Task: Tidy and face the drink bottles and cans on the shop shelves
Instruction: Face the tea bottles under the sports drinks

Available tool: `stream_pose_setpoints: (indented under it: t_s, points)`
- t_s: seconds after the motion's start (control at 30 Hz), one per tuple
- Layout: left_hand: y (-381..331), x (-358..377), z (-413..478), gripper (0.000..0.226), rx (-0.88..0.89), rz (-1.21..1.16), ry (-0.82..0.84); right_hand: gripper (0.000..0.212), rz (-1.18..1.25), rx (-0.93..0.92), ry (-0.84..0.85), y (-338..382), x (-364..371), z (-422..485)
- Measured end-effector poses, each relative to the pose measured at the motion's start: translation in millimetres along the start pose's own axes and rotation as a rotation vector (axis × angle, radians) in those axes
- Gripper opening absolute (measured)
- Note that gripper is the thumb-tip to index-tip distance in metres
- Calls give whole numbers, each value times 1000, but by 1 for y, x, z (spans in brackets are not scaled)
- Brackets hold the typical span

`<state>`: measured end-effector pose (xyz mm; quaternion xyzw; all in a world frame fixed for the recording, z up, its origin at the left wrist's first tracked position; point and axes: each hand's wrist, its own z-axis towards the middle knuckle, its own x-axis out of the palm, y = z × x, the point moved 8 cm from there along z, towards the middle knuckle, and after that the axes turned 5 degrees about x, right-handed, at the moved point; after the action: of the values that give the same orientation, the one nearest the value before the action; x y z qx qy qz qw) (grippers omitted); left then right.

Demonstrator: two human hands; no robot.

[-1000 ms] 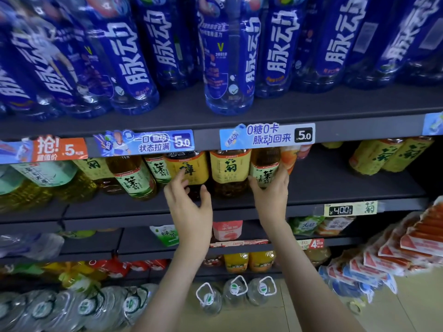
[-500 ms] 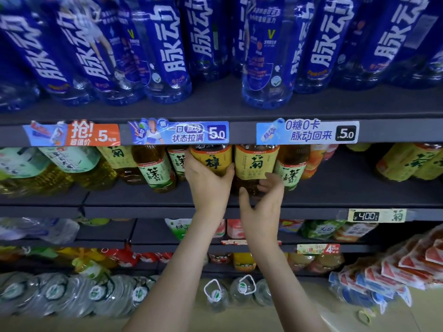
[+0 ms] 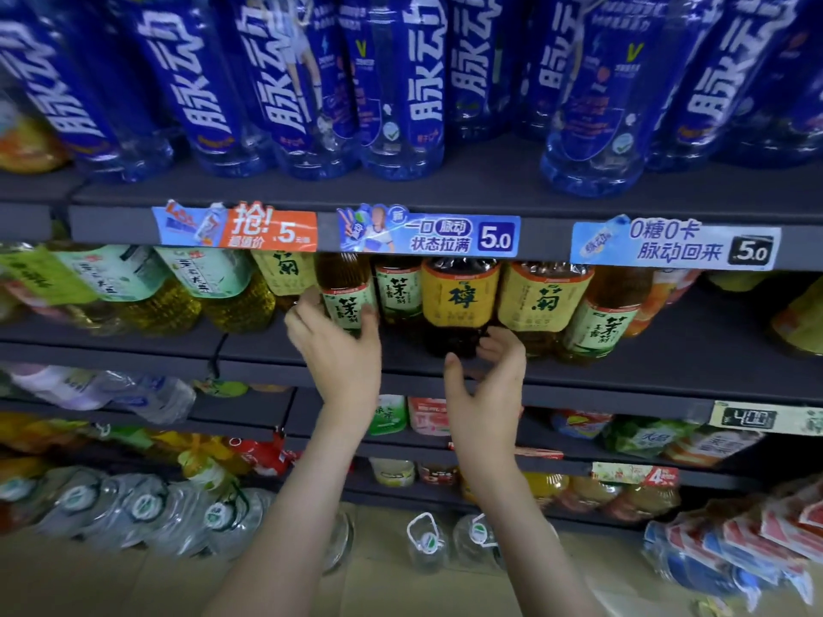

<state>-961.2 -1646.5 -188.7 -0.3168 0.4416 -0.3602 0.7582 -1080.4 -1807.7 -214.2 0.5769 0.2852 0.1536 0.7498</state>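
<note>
Head view shows the left hand (image 3: 334, 349) gripping the upright green-label tea bottle (image 3: 349, 300) on the middle shelf (image 3: 645, 371), while the right hand (image 3: 490, 385), half spread and holding nothing, hovers just beside the base of the yellow-label dark bottle (image 3: 461, 305).

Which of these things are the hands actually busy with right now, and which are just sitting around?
Part of the job:
- left hand, gripping the green-label tea bottle
- right hand, at the base of the yellow-label dark bottle

Just sitting around:
- paper price tags on the shelf edge
- digital price label
- red-and-white packets, lower right
</note>
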Motion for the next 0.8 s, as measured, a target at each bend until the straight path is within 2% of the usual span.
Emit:
stream_pose_setpoints:
  t_s: [0.07, 0.13, 0.2, 0.3, 0.5, 0.67, 0.8]
  points:
    - [-16, 1, -6, 49, 121, -69, 64, 57, 0, -65, -114, 10, -6, 3]
    - [-34, 10, -19, 46, 231, -135, 195, 67, -3, -121, -240, 20, -17, 12]
    - [-46, 24, -28, 50, 280, -187, 308, 73, -32, -174, -328, 29, -26, 26]
    - [-59, 41, -32, 60, 285, -201, 369, 76, -95, -191, -366, 32, -34, 45]
    - [-69, 61, -38, 76, 151, -229, 319, 80, -185, -187, -351, 27, -41, 58]
    - [-77, 65, -40, 78, 91, -219, 258, 80, -257, -240, -315, 41, -40, 85]
    - [-84, 60, -54, 76, 102, -227, 225, 78, -361, -249, -372, 49, -49, 81]
